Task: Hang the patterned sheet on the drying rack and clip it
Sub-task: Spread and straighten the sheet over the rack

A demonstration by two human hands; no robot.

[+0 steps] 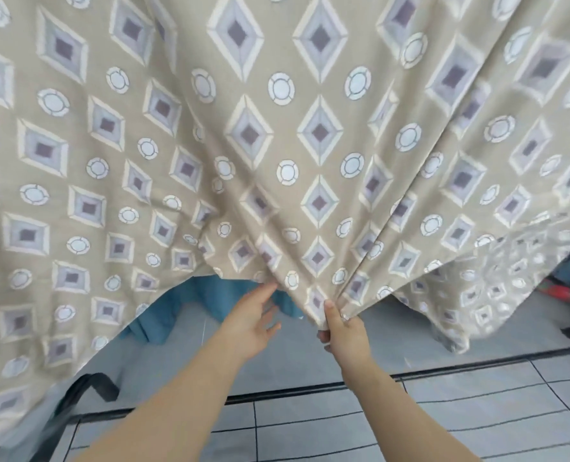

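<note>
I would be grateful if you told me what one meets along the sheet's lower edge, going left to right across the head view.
black object → left hand, fingers straight → right hand, its grip pinching the hem of the patterned sheet → red object

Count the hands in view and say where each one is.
2. The left hand reaches with straight fingers to the lower edge of the patterned sheet; the right hand, beside it, grips a gathered fold of that edge.

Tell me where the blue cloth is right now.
In the head view, the blue cloth shows under the lower edge of the patterned sheet, left of centre, just beyond the left hand.
</note>
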